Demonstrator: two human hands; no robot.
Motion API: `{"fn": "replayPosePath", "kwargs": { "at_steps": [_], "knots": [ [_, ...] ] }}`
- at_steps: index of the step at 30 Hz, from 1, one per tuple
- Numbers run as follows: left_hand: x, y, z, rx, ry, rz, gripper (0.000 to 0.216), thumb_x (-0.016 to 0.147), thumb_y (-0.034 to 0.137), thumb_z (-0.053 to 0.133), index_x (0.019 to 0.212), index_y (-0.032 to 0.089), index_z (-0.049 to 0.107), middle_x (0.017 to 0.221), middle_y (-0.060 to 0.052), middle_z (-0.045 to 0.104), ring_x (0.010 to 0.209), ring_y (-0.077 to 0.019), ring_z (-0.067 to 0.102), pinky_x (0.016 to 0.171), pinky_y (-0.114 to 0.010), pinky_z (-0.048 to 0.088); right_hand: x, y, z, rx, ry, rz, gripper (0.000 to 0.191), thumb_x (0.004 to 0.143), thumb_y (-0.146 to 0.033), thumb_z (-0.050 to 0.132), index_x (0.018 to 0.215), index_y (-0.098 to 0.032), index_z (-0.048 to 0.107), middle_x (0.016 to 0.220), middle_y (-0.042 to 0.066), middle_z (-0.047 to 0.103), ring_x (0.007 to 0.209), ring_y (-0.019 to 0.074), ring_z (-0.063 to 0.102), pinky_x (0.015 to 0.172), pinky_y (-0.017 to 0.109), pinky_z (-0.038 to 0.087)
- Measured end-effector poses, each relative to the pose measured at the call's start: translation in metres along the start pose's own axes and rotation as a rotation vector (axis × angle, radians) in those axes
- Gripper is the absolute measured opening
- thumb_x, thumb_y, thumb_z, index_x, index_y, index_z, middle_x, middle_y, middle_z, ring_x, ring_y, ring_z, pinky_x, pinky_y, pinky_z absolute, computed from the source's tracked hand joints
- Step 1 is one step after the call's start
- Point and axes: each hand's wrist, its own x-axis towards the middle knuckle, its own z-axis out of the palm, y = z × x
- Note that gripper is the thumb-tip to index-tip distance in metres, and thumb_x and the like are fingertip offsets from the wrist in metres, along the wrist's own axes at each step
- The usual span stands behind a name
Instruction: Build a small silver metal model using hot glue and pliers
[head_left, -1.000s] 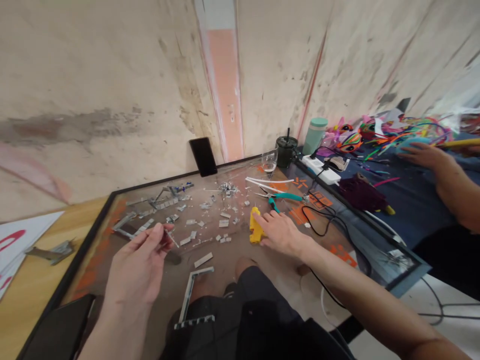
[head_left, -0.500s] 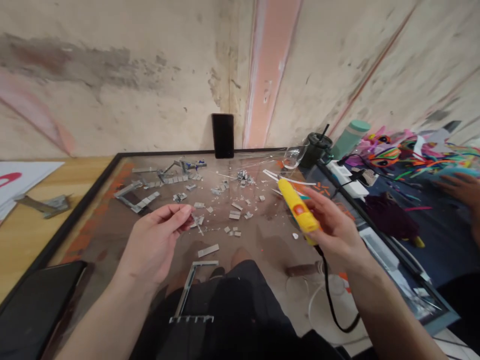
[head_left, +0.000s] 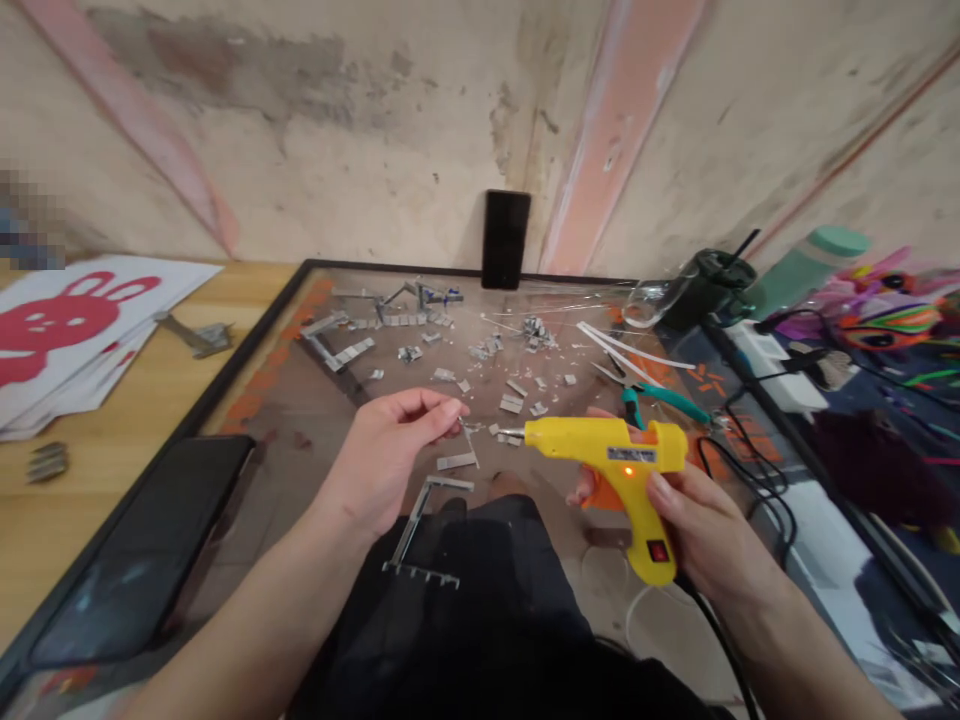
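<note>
My right hand [head_left: 701, 530] grips the handle of a yellow glue gun [head_left: 607, 450], held level with its metal nozzle pointing left. A finger rests on the orange trigger and a small light glows on the gun's side. My left hand [head_left: 390, 460] is raised opposite the nozzle, its thumb and fingers pinched on a small silver piece [head_left: 466, 432] that is hard to make out. Between the nozzle and that piece there is a narrow gap. Both hands hover above a glass-topped frame [head_left: 255, 345] strewn with several small silver strips.
Teal-handled pliers [head_left: 664, 400] and white glue sticks [head_left: 630, 350] lie right of the gun. A black phone [head_left: 504, 240] leans on the wall; another dark phone [head_left: 142, 545] lies at the left. Cups, a power strip [head_left: 772, 375] and colourful craft clutter fill the right. Rabbit-print papers [head_left: 75, 325] lie left.
My right hand picked the glue gun up off the glass, swung it round and now holds it level, nozzle toward my left hand. The view has turned left and down.
</note>
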Motion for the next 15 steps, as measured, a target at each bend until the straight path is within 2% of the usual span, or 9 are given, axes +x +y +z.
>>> {"fn": "replayPosePath", "kwargs": {
  "at_steps": [2,4,8,15],
  "knots": [
    [-0.006,-0.004,0.000,0.009,-0.031,-0.011,0.012,0.062,0.028,0.069,0.063,0.016,0.067,0.062,0.000,0.061,0.062,-0.0110,0.051,0.062,-0.024,0.040,-0.004,0.002,0.003,-0.011,-0.033,0.024,0.048,0.085,-0.044,0.044,0.130,-0.028,0.039,0.096,0.009,0.067,0.094,0.0284,0.063,0.089,0.046,0.044],
    [-0.010,-0.008,0.001,0.017,-0.046,-0.012,0.011,0.064,0.027,0.068,0.064,0.016,0.067,0.061,0.000,0.060,0.062,-0.0107,0.051,0.062,-0.024,0.040,-0.008,0.002,0.006,-0.010,-0.059,0.021,0.051,0.086,-0.044,0.042,0.134,-0.030,0.033,0.093,0.008,0.067,0.091,0.0278,0.063,0.087,0.046,0.046],
    [-0.016,-0.014,0.004,0.030,-0.030,0.011,0.009,0.065,0.026,0.067,0.064,0.017,0.066,0.060,0.002,0.058,0.060,-0.0097,0.049,0.060,-0.023,0.038,-0.013,-0.002,0.014,-0.050,-0.051,-0.049,0.050,0.086,-0.044,0.043,0.134,-0.034,0.032,0.091,0.008,0.066,0.085,0.0268,0.065,0.079,0.043,0.051],
    [-0.019,-0.014,0.003,0.034,-0.022,0.015,0.010,0.066,0.026,0.066,0.064,0.016,0.065,0.058,0.002,0.054,0.057,-0.0097,0.046,0.057,-0.025,0.036,-0.014,-0.005,0.019,-0.124,-0.007,-0.084,0.050,0.086,-0.047,0.042,0.133,-0.033,0.034,0.085,0.008,0.064,0.081,0.0254,0.064,0.079,0.042,0.051]
  ]
}}
